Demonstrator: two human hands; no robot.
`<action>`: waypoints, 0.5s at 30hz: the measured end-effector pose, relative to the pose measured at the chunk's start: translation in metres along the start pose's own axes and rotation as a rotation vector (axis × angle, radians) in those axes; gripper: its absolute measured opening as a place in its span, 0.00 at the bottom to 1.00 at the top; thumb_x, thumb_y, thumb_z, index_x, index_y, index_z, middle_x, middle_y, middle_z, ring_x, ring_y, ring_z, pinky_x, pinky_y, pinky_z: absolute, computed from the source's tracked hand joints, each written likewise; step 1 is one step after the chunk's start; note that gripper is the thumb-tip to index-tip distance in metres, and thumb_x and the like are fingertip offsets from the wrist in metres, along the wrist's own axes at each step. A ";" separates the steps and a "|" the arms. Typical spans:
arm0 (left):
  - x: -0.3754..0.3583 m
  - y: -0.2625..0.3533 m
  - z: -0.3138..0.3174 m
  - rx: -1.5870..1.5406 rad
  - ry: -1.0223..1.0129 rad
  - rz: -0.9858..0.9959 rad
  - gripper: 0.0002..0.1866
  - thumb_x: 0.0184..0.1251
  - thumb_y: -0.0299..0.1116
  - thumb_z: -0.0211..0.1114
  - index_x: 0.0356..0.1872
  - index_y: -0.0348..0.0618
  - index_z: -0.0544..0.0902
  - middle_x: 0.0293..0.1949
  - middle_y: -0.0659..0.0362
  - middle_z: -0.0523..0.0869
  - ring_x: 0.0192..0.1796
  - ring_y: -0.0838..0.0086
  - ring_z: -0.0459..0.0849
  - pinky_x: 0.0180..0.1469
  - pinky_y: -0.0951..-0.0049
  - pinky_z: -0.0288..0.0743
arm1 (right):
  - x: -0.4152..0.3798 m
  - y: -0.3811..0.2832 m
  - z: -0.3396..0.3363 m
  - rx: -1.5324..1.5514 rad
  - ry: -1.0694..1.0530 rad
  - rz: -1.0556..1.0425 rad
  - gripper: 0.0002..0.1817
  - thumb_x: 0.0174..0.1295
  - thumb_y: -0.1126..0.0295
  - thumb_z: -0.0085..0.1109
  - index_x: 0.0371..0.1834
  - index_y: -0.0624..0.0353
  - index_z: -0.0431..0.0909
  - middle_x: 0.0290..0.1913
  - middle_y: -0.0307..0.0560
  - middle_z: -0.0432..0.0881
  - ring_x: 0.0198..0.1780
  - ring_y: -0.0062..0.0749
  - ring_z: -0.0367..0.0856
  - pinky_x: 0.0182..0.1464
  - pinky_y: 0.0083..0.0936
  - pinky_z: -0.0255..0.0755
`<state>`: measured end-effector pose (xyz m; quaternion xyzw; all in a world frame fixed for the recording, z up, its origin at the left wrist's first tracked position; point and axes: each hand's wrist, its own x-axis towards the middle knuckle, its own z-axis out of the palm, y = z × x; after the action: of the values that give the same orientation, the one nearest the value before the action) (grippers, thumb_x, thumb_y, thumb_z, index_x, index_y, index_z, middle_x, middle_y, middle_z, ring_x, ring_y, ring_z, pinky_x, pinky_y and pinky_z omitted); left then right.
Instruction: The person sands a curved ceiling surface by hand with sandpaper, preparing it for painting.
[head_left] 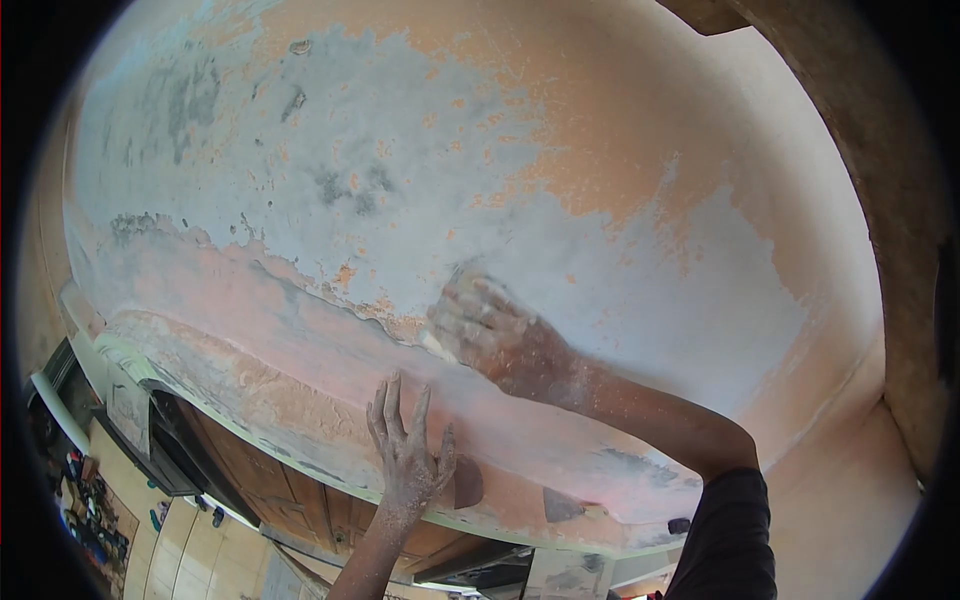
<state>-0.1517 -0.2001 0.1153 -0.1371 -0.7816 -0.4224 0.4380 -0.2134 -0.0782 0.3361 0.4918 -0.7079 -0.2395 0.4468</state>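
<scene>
My right hand (497, 335), coated in pale dust and blurred by motion, presses down on the large curved panel (640, 290). Its fingers are bent over a pale flat pad (437, 346), of which only an edge shows; the rest is hidden under the palm. Grey, pink and tan patches cover the panel, with a ragged chipped line running just left of this hand. Lower down, my left hand (405, 440) lies with fingers spread on the pink band, dusty and holding nothing. A dark brown flat piece (468, 483) is beside its thumb.
Along the panel's lower edge lie a grey scraper-like piece (562, 505) and a small black object (679, 525). Below that edge are brown wooden panelling (262, 465) and a tiled floor (185, 550). Assorted items (92, 510) are heaped at the lower left.
</scene>
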 end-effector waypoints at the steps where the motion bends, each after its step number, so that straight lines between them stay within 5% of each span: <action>1: 0.000 0.000 0.000 0.038 -0.031 -0.005 0.30 0.60 0.35 0.62 0.63 0.38 0.67 0.68 0.37 0.55 0.70 0.41 0.51 0.67 0.43 0.49 | -0.007 -0.003 0.000 0.042 -0.055 -0.058 0.18 0.62 0.64 0.55 0.54 0.57 0.74 0.59 0.44 0.75 0.66 0.38 0.67 0.70 0.35 0.59; 3: 0.003 -0.004 0.001 0.071 -0.052 -0.007 0.33 0.61 0.38 0.61 0.66 0.39 0.64 0.70 0.35 0.50 0.71 0.39 0.47 0.68 0.42 0.46 | -0.014 0.003 -0.001 0.118 -0.148 -0.200 0.17 0.62 0.64 0.54 0.54 0.57 0.74 0.60 0.43 0.74 0.66 0.37 0.67 0.70 0.34 0.58; 5: 0.004 -0.005 0.002 0.050 -0.072 -0.002 0.34 0.62 0.40 0.60 0.68 0.39 0.62 0.71 0.35 0.48 0.72 0.38 0.45 0.68 0.41 0.43 | 0.026 0.049 -0.042 -0.105 0.091 0.146 0.13 0.60 0.71 0.54 0.49 0.55 0.78 0.60 0.42 0.74 0.66 0.38 0.67 0.70 0.37 0.59; 10: 0.038 -0.013 0.005 0.014 0.068 0.018 0.32 0.62 0.43 0.61 0.67 0.45 0.65 0.71 0.37 0.49 0.73 0.41 0.45 0.67 0.34 0.38 | -0.004 -0.003 -0.004 0.003 -0.072 -0.129 0.14 0.61 0.71 0.53 0.50 0.53 0.78 0.55 0.41 0.78 0.63 0.36 0.71 0.70 0.41 0.60; 13: 0.070 -0.013 -0.004 0.109 0.123 0.076 0.31 0.62 0.42 0.60 0.66 0.43 0.67 0.71 0.39 0.51 0.73 0.43 0.47 0.68 0.38 0.39 | -0.003 0.024 -0.017 0.042 -0.090 -0.140 0.15 0.60 0.72 0.55 0.51 0.53 0.77 0.55 0.42 0.78 0.64 0.36 0.70 0.70 0.39 0.60; 15: 0.085 -0.021 -0.005 0.171 0.194 0.127 0.29 0.62 0.40 0.60 0.64 0.41 0.69 0.71 0.40 0.54 0.72 0.44 0.49 0.68 0.41 0.41 | 0.027 0.069 -0.051 -0.160 0.150 0.142 0.19 0.58 0.72 0.58 0.55 0.47 0.75 0.59 0.39 0.76 0.66 0.35 0.68 0.70 0.35 0.60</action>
<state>-0.2106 -0.2302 0.1733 -0.1073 -0.7585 -0.3369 0.5474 -0.2057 -0.0697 0.4257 0.4195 -0.6843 -0.2256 0.5521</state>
